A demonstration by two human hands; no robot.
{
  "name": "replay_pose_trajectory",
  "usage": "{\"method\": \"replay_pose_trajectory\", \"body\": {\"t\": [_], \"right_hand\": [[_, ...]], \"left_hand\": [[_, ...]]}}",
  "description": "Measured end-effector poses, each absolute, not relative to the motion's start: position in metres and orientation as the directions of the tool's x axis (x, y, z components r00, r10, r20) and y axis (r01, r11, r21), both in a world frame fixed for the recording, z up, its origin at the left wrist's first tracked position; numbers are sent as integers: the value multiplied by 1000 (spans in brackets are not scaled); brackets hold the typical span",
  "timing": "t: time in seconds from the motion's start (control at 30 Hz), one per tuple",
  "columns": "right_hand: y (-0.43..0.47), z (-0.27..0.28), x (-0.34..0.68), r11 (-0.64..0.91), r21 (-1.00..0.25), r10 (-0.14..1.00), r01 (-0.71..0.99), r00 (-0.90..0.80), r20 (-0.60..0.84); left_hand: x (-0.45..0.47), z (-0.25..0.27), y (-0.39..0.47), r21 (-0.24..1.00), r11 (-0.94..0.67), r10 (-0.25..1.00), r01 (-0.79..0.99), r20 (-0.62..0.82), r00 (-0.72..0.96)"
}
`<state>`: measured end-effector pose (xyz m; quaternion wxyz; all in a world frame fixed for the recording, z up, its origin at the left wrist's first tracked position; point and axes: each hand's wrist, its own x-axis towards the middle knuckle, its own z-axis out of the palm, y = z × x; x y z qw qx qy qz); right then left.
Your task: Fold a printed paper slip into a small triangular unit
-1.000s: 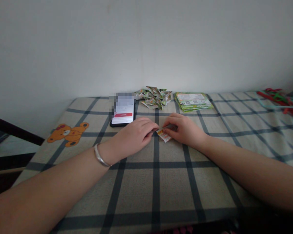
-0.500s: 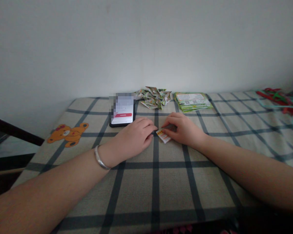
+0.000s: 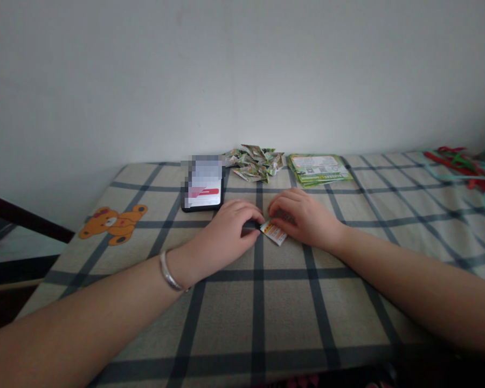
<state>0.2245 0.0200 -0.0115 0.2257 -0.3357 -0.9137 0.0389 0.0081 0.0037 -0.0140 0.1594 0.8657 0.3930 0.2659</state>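
A small folded paper slip [image 3: 275, 233], white with orange and green print, lies on the checked cloth [image 3: 267, 302] between my two hands. My right hand [image 3: 305, 218] presses down on its far part with fingers curled over it. My left hand [image 3: 226, 231] rests on the cloth with its fingertips pinching the slip's left end. A silver bangle [image 3: 167, 272] circles my left wrist. Most of the slip is hidden under my right fingers.
A black phone [image 3: 203, 186] with a lit screen lies behind my left hand. A heap of several folded paper pieces [image 3: 254, 161] and a stack of green flyers [image 3: 318, 168] sit by the wall. Red and teal ribbons [image 3: 466, 167] lie far right. A bear print [image 3: 113, 222] marks the cloth's left side.
Both hands stayed in place over the slip. The slip has turned slightly and more of its near corner shows below my right fingers; my left fingertips closed onto its end.
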Motion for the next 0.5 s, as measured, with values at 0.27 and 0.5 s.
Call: {"method": "replay_pose_trajectory", "body": {"t": [0.27,0.5], "right_hand": [[14,-5,225,696,-399,717,597,-549,429],[9,-5,222,666,-532,746,523,-487,455]], "left_hand": [[9,-6,-2,552,-633,772,543,390,503],[6,-6,-2,514,-665,747,543,452,487]]}}
